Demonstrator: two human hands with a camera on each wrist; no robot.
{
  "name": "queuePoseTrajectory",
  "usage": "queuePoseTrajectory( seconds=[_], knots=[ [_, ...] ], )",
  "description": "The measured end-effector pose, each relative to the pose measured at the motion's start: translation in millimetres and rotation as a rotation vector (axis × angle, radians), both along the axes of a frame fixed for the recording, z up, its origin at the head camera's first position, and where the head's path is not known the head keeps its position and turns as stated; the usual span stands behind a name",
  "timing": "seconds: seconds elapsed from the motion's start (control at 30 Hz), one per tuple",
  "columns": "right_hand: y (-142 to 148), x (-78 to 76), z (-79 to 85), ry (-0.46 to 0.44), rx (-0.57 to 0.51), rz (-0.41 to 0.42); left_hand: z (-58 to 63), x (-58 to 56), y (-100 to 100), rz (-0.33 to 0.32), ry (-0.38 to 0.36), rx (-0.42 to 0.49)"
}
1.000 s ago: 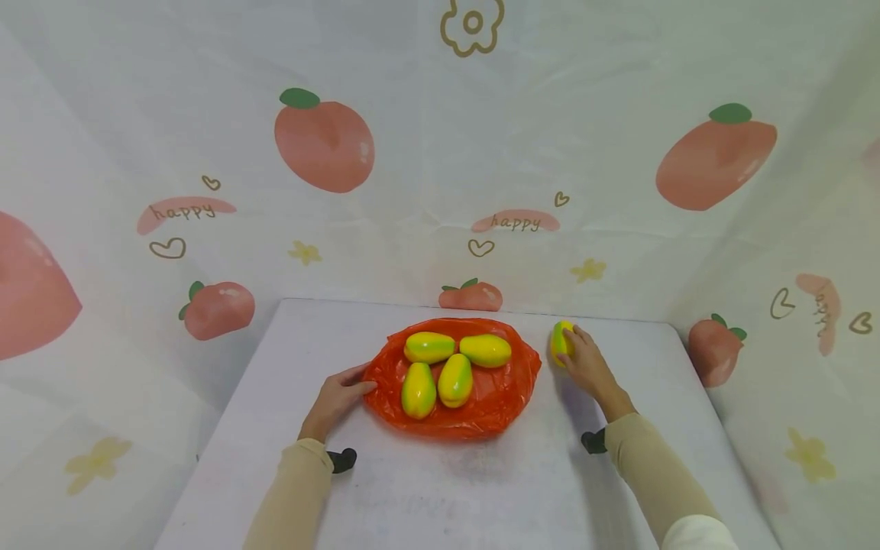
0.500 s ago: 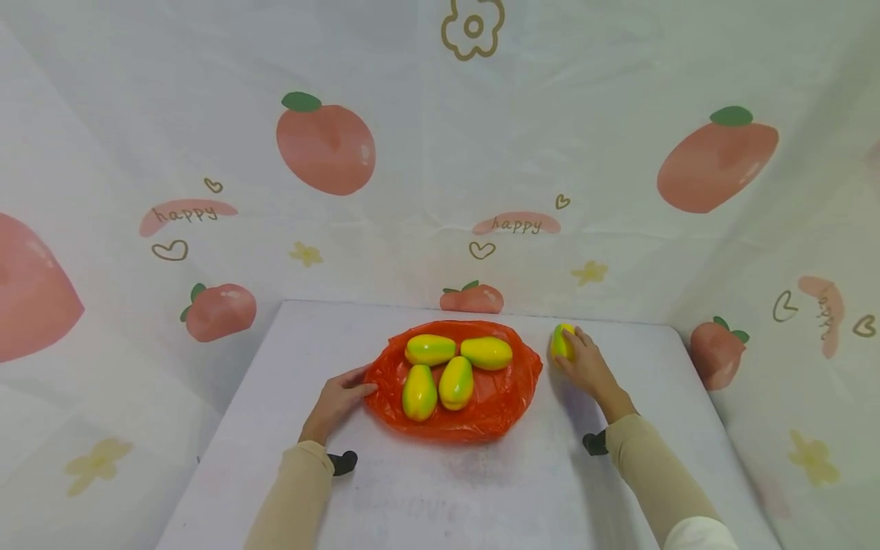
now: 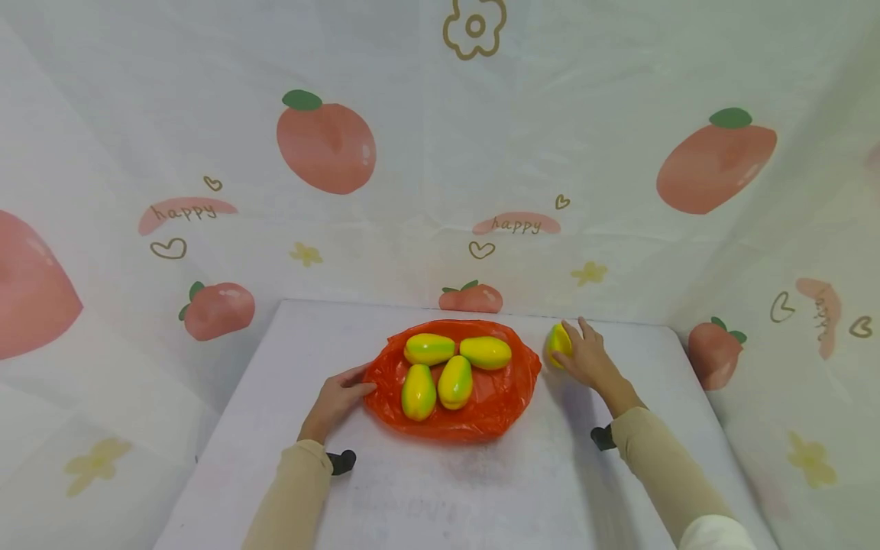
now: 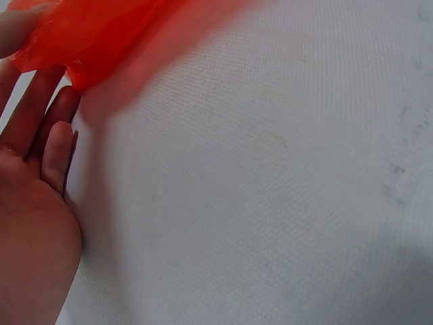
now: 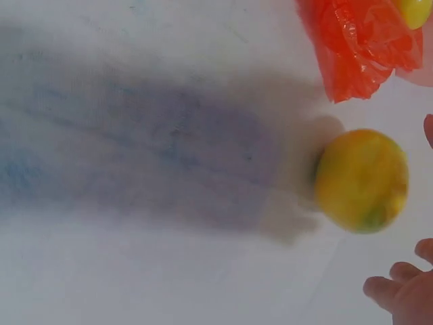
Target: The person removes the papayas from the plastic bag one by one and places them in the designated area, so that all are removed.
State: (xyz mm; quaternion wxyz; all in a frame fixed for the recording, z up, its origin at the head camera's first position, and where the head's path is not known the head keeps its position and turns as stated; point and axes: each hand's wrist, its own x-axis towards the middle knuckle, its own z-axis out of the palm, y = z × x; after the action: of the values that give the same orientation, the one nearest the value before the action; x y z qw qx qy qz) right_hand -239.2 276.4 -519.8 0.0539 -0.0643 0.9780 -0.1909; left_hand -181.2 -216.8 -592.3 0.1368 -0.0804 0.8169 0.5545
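A red plastic bag (image 3: 491,405) lies spread on the table, with several yellow-green papayas (image 3: 455,382) on it. At its left edge my left hand (image 3: 334,402) pinches the plastic; in the left wrist view the thumb is above the red bag (image 4: 88,40) and the fingers lie beneath. To the right of the bag one more papaya (image 3: 558,345) sits on the table. My right hand (image 3: 591,359) is beside it with spread fingers. In the right wrist view, a gap shows between this papaya (image 5: 362,181) and the fingers of the right hand (image 5: 409,294).
The white table (image 3: 440,496) ends at a cloth backdrop (image 3: 412,244) printed with fruit, which also rises on both sides. Black pieces (image 3: 344,461) are worn at both wrists. Bare tabletop shows in front of the bag.
My right hand has loosened from the single papaya and shifted slightly right, fingers spreading. That papaya has tilted or moved a little left. My left hand and the bag stay put.
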Motion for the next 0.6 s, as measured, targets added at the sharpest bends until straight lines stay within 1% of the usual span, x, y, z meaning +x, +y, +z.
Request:
queuePoseTrajectory(
  seconds=[0.2, 0.27, 0.4, 0.6],
  knots=[
    [-8.2, -3.0, 10.3, -0.045, 0.052, 0.006, -0.2, -1.5, -0.5, 0.009, -0.014, -0.001],
    [-12.5, -3.2, 13.2, -0.043, 0.078, 0.021, -0.9, -1.8, -0.6, 0.01, -0.018, 0.001],
    [-21.8, -4.0, 17.3, -0.01, 0.127, 0.067, -2.3, -2.8, -0.9, 0.014, -0.021, 0.008],
    [-36.8, -4.0, 23.1, 0.03, 0.147, 0.119, -2.7, -3.0, -0.8, 0.013, -0.017, -0.002]
  ],
)
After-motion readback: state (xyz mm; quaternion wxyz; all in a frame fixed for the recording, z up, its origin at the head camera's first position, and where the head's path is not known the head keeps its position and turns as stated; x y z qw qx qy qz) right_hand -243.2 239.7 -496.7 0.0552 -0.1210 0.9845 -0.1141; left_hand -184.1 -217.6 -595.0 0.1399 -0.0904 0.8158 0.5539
